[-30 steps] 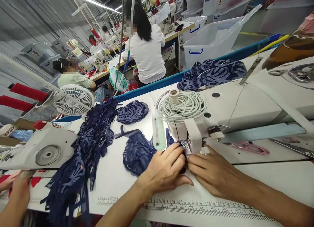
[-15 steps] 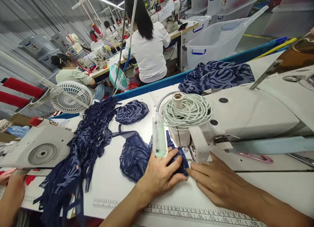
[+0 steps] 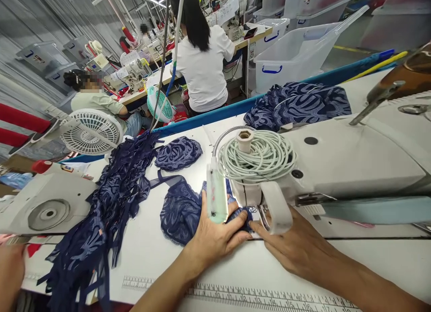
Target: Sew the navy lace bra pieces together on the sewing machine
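My left hand [image 3: 215, 238] lies flat, fingers spread, pressing a navy lace piece [image 3: 180, 211] onto the white table [image 3: 151, 258] at the needle of the white sewing machine [image 3: 336, 168]. My right hand [image 3: 292, 249] rests flat beside it, its fingertips touching the fabric's edge just under the presser foot [image 3: 259, 211]. A small lamp [image 3: 216, 195] on a flexible neck hangs over my left hand and hides part of its fingers.
A long heap of navy lace strips [image 3: 111, 213] runs down the left. One loose lace cup [image 3: 178, 152] and a lace pile [image 3: 299, 103] lie farther back. Coiled cord [image 3: 259, 155] tops the machine. A co-worker's hand [image 3: 10, 271] shows at lower left; other people sew behind.
Both hands have slid the navy piece forward under the machine head; my left fingers have spread flatter over the fabric. The camera has shifted slightly.
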A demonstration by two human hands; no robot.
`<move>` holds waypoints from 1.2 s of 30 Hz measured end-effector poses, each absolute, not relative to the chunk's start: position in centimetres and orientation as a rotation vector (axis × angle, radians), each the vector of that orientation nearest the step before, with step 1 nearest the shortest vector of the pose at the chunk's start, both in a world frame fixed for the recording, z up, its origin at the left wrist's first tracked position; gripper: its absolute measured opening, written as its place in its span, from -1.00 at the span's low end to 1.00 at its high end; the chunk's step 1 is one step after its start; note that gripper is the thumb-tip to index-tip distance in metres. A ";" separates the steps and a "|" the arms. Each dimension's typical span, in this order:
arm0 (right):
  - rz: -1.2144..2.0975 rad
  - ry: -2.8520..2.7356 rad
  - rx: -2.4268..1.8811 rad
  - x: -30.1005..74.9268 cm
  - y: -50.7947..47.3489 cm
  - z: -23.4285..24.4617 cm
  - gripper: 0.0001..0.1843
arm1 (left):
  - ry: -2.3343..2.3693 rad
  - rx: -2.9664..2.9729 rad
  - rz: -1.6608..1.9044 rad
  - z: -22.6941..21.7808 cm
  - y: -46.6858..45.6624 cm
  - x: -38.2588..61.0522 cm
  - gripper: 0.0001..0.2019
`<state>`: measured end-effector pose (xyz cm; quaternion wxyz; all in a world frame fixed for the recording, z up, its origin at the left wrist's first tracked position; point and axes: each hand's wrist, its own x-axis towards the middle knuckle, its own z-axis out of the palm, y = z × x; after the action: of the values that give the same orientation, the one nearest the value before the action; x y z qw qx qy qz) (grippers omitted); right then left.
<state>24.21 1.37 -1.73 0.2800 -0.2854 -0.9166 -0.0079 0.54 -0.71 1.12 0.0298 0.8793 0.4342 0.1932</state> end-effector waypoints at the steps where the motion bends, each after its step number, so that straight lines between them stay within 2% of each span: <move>1: -0.044 -2.465 -0.777 24.2 1.4 -2.0 -0.62 | 1.357 2.702 0.582 1.1 -0.5 0.5 -0.67; 6: -0.103 -2.494 -0.859 24.3 1.6 -3.4 -0.52 | 1.322 2.741 0.538 1.3 -0.2 0.8 -0.72; 15: -0.069 -2.478 -0.893 24.3 1.7 -3.5 -0.50 | 1.363 2.727 0.527 0.9 -1.2 2.0 -0.63; 20: -0.010 -2.426 -0.919 24.2 2.2 -2.2 -0.61 | 1.484 2.697 0.539 0.8 -0.8 2.8 -0.63; 22: -0.012 -2.383 -0.902 24.2 2.3 -1.7 -0.65 | 1.508 2.663 0.542 0.9 -1.1 3.1 -0.65; 27: -0.054 -2.248 -0.930 24.1 2.2 -0.8 -0.58 | 1.628 2.662 0.745 1.5 -2.4 3.7 -0.82; 30: -0.062 -2.228 -0.939 23.9 2.2 -0.5 -0.59 | 1.682 2.641 0.745 1.8 -2.4 4.0 -0.91; 36: -0.064 -2.176 -0.935 23.8 2.1 0.0 -0.59 | 1.754 2.963 0.658 1.9 -3.2 5.7 -0.80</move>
<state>23.76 2.09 -0.03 0.3767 -0.3656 -0.8508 -0.0251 5.69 -3.21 1.92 -0.1810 0.8313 0.4920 0.1845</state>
